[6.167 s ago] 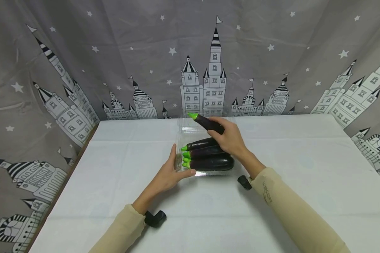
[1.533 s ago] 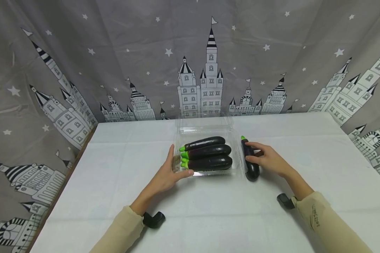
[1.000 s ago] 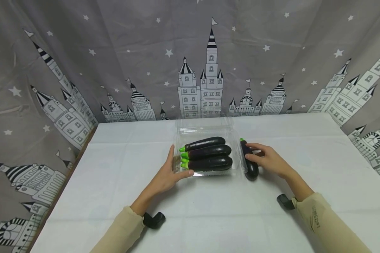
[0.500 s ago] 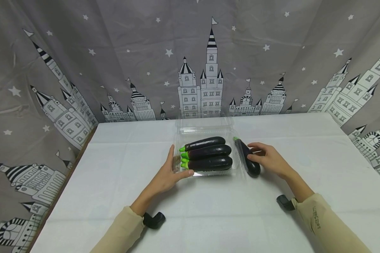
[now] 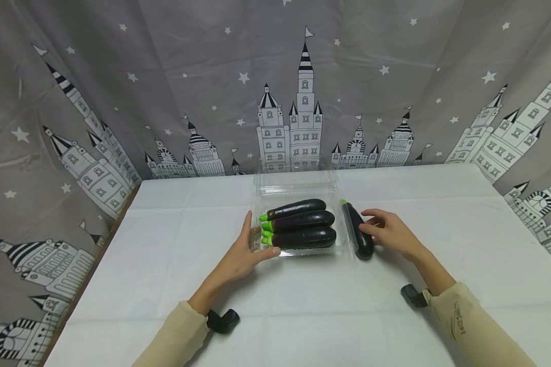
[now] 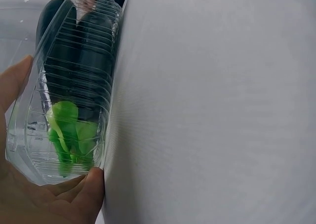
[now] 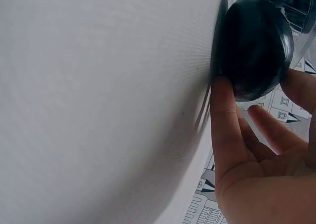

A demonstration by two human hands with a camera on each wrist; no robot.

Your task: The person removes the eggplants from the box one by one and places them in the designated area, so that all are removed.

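Both spread: left hand (image 5: 240, 258) against container (image 5: 296, 189), right hand (image 5: 392, 232) against eggplant (image 5: 360, 234)

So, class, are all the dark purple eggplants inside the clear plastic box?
No, one dark purple eggplant lies outside, just right of the clear plastic box.

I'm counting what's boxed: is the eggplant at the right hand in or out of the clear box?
Out: that eggplant lies on the table just right of the clear box, with the right hand touching it.
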